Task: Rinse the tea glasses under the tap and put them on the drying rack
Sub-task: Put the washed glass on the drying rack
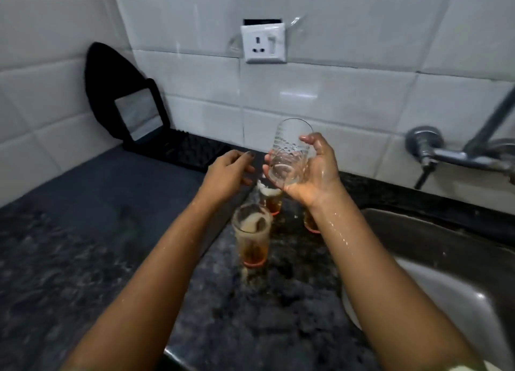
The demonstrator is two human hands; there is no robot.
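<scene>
We see the wet right hand (312, 172) held up, fingers wrapped around a clear glass (289, 153). The left hand (227, 172) reaches forward beside it, fingers loose and, it seems, holding nothing.

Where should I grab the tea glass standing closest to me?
Hold the nearest tea glass around its middle, coming from the left side with the free left hand. It stands upright with leftover tea at the bottom, so a sideways wrap probably keeps it level. The right hand holds the clean glass.
</scene>
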